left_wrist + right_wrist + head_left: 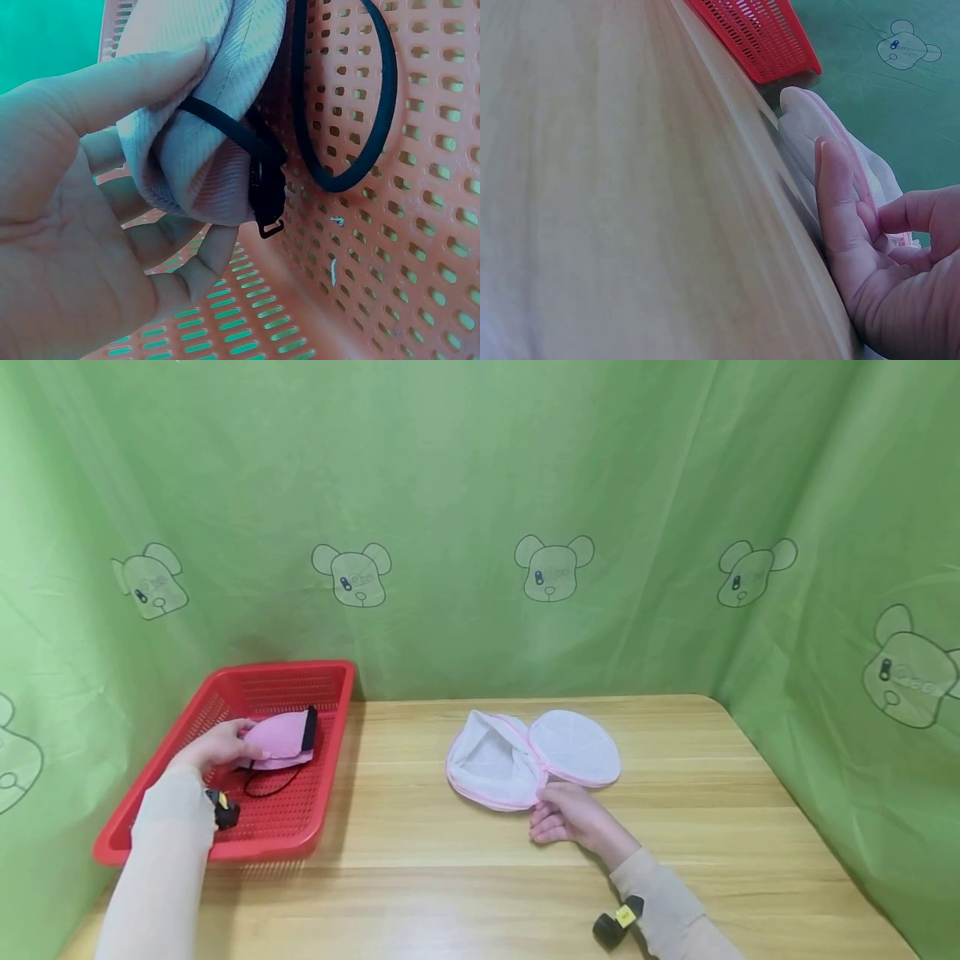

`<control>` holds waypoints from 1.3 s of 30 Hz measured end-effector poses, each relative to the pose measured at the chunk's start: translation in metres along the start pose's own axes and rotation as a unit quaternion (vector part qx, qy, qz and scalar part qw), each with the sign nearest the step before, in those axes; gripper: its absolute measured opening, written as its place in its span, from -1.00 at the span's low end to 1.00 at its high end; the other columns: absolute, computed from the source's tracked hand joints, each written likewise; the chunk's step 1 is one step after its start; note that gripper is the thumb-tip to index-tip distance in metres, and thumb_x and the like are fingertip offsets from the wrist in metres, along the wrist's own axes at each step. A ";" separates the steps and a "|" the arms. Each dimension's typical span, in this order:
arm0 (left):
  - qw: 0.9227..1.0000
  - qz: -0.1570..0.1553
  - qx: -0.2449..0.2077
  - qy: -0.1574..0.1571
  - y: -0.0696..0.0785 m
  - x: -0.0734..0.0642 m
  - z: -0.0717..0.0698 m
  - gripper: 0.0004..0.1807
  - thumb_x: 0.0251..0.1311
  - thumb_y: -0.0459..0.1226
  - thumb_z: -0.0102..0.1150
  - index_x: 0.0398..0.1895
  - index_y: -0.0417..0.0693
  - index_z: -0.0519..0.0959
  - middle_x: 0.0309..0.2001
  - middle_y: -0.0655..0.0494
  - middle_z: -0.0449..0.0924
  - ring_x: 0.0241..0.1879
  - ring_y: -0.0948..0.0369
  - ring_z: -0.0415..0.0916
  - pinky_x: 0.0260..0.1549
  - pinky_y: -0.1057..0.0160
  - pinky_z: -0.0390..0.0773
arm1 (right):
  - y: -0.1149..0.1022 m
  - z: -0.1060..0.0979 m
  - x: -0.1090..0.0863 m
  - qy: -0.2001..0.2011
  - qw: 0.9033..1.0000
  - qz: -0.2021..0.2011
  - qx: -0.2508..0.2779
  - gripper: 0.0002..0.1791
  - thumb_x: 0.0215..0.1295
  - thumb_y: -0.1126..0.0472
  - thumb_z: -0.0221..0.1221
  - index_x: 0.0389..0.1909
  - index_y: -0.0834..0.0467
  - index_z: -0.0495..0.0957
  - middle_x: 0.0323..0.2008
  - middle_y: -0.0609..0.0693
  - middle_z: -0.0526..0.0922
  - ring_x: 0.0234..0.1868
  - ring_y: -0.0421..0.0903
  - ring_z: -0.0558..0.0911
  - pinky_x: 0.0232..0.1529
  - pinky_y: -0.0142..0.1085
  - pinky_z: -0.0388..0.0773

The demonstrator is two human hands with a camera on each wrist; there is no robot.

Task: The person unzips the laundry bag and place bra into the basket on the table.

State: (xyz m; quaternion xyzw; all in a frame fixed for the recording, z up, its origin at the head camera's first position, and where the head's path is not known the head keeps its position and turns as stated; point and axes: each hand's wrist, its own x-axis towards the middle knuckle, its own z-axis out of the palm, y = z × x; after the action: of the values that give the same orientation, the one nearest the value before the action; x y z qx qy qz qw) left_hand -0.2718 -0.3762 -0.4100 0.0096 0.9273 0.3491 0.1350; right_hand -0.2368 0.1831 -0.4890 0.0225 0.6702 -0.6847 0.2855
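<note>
My left hand (216,745) grips a folded pink bra (279,735) inside the red plastic basket (341,747). In the left wrist view, the thumb lies over the ribbed cup while the fingers curl beneath it. A black strap (349,180) loops out over the basket's holes, and a small black hook (271,227) hangs at the bra's edge. On the table, a white mesh laundry bag (468,777) with pink zip trim lies unzipped, its round lid (573,747) folded out to the right. My right hand (577,818) pinches the bag's near edge by the zip.
The basket stands at the left of the wooden table (420,893). Green curtain (450,460) printed with bear heads encloses the back and sides. Each wrist wears a small black camera (611,931).
</note>
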 end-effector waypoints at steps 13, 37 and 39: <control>0.999 0.034 0.016 -0.004 -0.003 0.001 -0.002 -0.26 0.06 -0.21 0.34 0.18 -0.54 0.29 0.00 -0.41 0.45 -0.07 -0.05 0.44 -0.20 0.31 0.47 | 0.000 0.000 0.000 0.005 1.000 0.008 -0.001 -0.78 0.45 0.19 -0.09 -0.29 0.28 0.38 -0.56 0.02 0.63 -0.53 -0.09 0.72 -0.36 -0.22 0.73; 0.999 -0.007 0.004 -0.033 0.003 -0.004 -0.003 -0.33 0.22 -0.27 0.22 0.28 -0.50 0.22 0.01 -0.42 0.47 -0.20 0.16 0.52 -0.25 0.23 0.54 | -0.002 0.002 -0.001 0.005 1.000 -0.002 0.005 -0.77 0.45 0.18 -0.07 -0.27 0.31 0.37 -0.54 0.03 0.64 -0.53 -0.09 0.72 -0.36 -0.22 0.73; 0.999 -0.009 -0.008 -0.031 0.004 -0.004 -0.005 -0.33 0.24 -0.27 0.20 0.29 -0.49 0.20 0.00 -0.40 0.48 -0.25 0.19 0.52 -0.25 0.22 0.55 | -0.002 0.002 -0.002 0.006 1.000 -0.001 0.006 -0.77 0.45 0.19 -0.07 -0.27 0.31 0.37 -0.54 0.03 0.64 -0.53 -0.09 0.72 -0.37 -0.22 0.73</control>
State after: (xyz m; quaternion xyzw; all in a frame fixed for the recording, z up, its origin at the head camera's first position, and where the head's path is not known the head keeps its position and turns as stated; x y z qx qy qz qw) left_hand -0.2693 -0.3766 -0.4030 0.0110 0.9200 0.3544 0.1668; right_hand -0.2353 0.1813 -0.4866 0.0276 0.6678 -0.6887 0.2810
